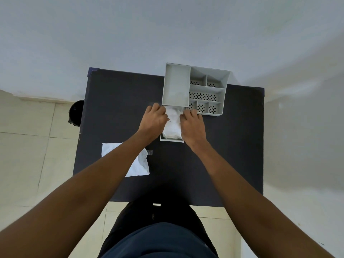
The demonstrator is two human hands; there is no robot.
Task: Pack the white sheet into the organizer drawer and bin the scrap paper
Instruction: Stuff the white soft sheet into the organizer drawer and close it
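A grey desk organizer (176, 84) stands at the back of the dark table. Its drawer (172, 139) is pulled out toward me. A folded white sheet (172, 125) lies inside the drawer. My left hand (153, 121) presses on the sheet's left side and my right hand (192, 125) on its right side, fingers curled down onto it. Whether the fingers grip the sheet or only push it is hidden. A crumpled white paper (140, 164) lies flat on the table under my left forearm, partly covered by it.
A black bin (76, 112) stands on the tiled floor beyond the table's left edge. The organizer has several perforated compartments (202, 96) on its right. A small scrap of clear tape (150, 152) lies near the paper. A white wall is behind the table.
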